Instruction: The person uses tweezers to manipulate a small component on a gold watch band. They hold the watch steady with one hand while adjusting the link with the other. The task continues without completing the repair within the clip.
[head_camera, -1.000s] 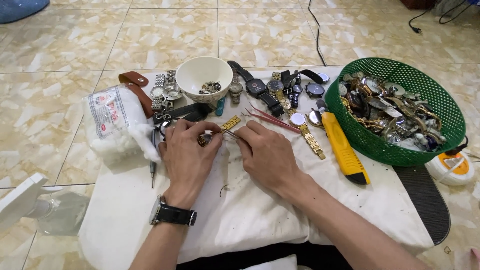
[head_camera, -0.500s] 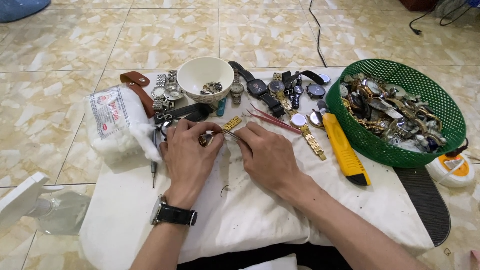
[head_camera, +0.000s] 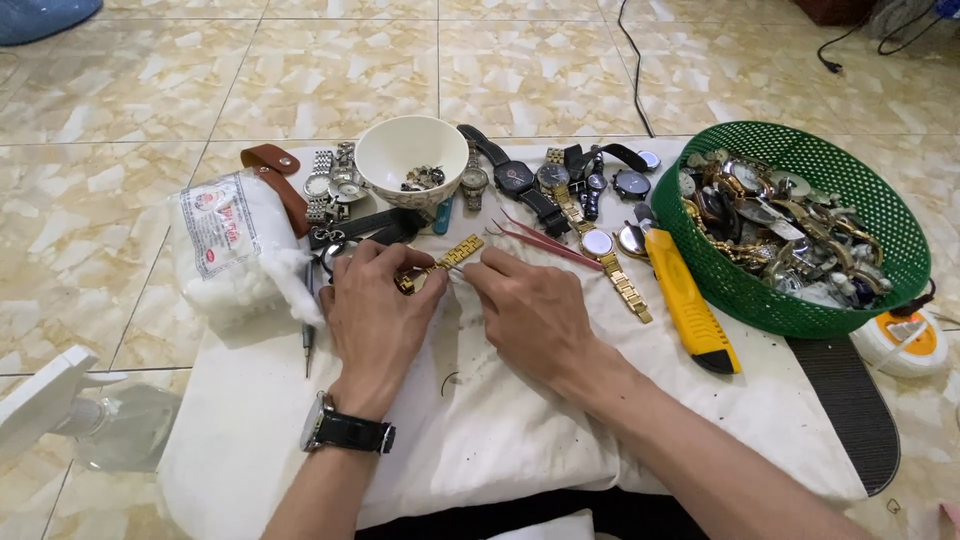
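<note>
I see my left hand (head_camera: 375, 305) curled around a gold watch (head_camera: 412, 281), pinching its case between thumb and fingers at the middle of the white cloth (head_camera: 500, 430) that covers the tabletop. The watch's gold link band (head_camera: 458, 251) sticks out to the far right of that hand. My right hand (head_camera: 530, 310) lies just beside it, fingers drawn together with the fingertips at the band's near edge; whether they pinch it or only touch it I cannot tell. A black wristwatch (head_camera: 345, 432) sits on my left wrist.

Far of the hands stands a white bowl (head_camera: 411, 155) with small parts in it, and a row of watches (head_camera: 560, 185) lies to its right. Red tweezers (head_camera: 545, 243) lie just right of the gold band, and another gold watch (head_camera: 610, 262) lies beyond them. A yellow utility knife (head_camera: 690, 305) rests between that watch and a green plastic basket (head_camera: 880, 215) heaped with watches on the right. On the left sits a bag of cotton wool (head_camera: 235, 250), with a small screwdriver (head_camera: 308, 335) near it.
</note>
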